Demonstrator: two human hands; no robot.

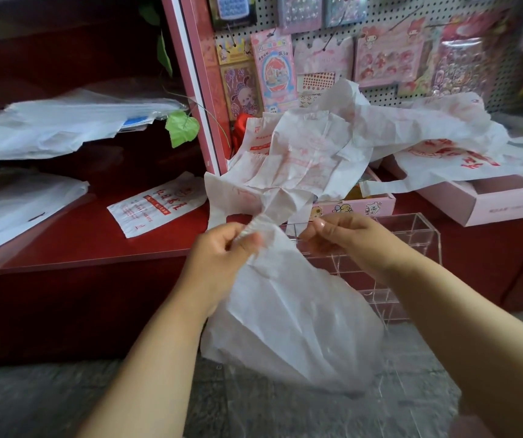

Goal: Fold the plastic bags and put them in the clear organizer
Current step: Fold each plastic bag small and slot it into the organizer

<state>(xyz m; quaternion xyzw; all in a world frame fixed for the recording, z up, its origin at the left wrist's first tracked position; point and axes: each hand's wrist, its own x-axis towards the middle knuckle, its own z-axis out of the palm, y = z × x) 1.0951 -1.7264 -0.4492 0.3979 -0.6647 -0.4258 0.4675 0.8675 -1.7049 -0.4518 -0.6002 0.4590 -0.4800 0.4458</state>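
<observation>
Both hands grip the top of a white plastic bag (288, 317), left hand (222, 248) bunching one side, right hand (345, 238) pinching the other. The bag hangs between them, in front of the clear organizer (412, 235) at the red worktop's (96, 241) edge.

crinkled thin plastic bag (288, 314), glossy clear organizer (412, 245)
</observation>
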